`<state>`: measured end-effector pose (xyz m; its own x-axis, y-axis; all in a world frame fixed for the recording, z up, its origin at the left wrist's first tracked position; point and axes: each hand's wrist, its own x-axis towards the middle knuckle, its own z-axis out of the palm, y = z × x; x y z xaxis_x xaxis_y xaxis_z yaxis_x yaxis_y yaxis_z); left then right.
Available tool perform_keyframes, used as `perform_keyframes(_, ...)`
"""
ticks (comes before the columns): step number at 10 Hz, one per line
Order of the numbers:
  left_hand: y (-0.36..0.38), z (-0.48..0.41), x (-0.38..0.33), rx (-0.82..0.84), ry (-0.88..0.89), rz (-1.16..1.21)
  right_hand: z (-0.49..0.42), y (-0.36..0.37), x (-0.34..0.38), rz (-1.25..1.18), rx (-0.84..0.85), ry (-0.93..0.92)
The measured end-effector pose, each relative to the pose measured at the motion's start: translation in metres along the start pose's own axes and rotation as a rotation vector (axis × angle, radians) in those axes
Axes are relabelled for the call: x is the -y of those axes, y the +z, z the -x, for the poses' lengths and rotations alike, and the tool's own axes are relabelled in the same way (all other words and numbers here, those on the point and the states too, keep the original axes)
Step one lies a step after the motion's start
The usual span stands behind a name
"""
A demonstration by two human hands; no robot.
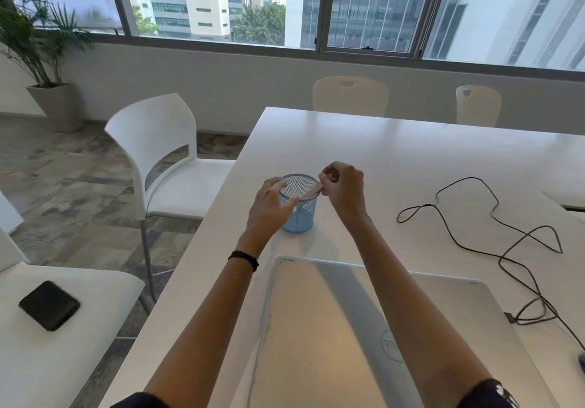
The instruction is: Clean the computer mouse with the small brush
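At the frame's centre the right hand point(343, 190) pinches the pale wooden handle of the small brush point(311, 193), which leans in the blue mesh cup point(299, 217). The left hand point(269, 205) curls round the cup's rim. A snagged lift could tip the light cup on the surface point(411, 160). The bristles are hidden inside. The computer mouse point(581, 360) is probably the dark shape cut off at the lower right edge.
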<state>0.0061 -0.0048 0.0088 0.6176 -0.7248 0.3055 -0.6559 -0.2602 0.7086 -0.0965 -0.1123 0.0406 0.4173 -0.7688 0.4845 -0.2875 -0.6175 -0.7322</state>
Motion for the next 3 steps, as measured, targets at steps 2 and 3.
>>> perform_keyframes(2,-0.004,0.0,0.0,0.038,-0.015,-0.008,0.0,-0.007,-0.004,0.001,0.025,0.004)
perform_keyframes(3,-0.006,0.003,-0.007,-0.007,0.009,-0.054,0.001,-0.018,-0.007,0.1,-0.04,-0.02)
